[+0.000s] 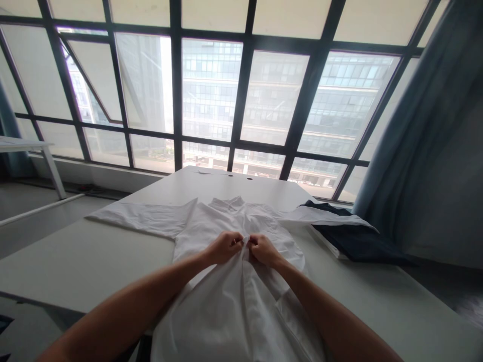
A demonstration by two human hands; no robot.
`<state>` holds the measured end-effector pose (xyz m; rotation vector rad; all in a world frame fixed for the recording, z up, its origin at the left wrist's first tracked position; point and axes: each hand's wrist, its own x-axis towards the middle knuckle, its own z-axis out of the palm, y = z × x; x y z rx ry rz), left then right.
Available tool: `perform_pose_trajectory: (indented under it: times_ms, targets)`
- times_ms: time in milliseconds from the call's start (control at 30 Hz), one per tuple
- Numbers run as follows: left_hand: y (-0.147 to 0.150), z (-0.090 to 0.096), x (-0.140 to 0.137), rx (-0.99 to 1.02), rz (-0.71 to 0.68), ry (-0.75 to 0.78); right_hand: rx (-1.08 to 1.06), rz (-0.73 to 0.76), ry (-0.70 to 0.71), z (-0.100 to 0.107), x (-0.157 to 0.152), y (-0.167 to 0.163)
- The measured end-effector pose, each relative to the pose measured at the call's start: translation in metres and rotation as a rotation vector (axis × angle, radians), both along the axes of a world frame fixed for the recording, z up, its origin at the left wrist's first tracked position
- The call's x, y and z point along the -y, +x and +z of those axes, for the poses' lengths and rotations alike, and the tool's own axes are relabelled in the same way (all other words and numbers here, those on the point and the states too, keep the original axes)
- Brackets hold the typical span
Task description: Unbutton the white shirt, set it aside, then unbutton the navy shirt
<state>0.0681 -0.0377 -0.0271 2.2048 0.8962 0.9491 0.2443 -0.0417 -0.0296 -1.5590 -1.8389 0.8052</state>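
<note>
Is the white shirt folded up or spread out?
Spread out: the white shirt lies across the table, sleeves stretched to either side, left hand and right hand at its front.

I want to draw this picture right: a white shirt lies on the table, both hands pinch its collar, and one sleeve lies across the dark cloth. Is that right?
Not quite: the hands aren't at the collar. The head view shows the left hand and right hand pinching the white shirt lower down, along its front. The rest is right.

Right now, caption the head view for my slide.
Left hand and right hand pinch the front of a white long-sleeved shirt on a white table.
</note>
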Motion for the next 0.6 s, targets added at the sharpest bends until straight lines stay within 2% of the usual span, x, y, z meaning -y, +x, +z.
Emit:
perform_pose_trajectory:
  times_ms: [100,200,300,367,467,533,600]
  targets:
    - [-0.009,0.011,-0.005,0.038,0.024,0.009,0.236,-0.103,0.172,0.01,-0.001,0.008]
    - [-0.031,0.022,-0.022,0.075,0.219,0.076,0.368,-0.235,0.3,0.024,0.003,0.017]
    - [-0.055,0.026,-0.038,0.073,0.373,0.104,0.394,-0.195,0.336,0.033,0.013,0.016]
    - [-0.063,0.024,-0.043,0.042,0.391,0.097,0.375,-0.117,0.334,0.034,0.022,0.008]
    - [-0.064,0.023,-0.038,-0.043,0.294,0.035,0.362,0.049,0.324,0.031,0.03,-0.004]
    - [-0.06,0.026,-0.028,-0.157,0.107,-0.092,0.42,0.137,0.313,0.029,0.031,-0.006]
    - [-0.057,0.032,-0.013,-0.303,-0.151,-0.302,0.504,0.139,0.3,0.028,0.028,-0.003]
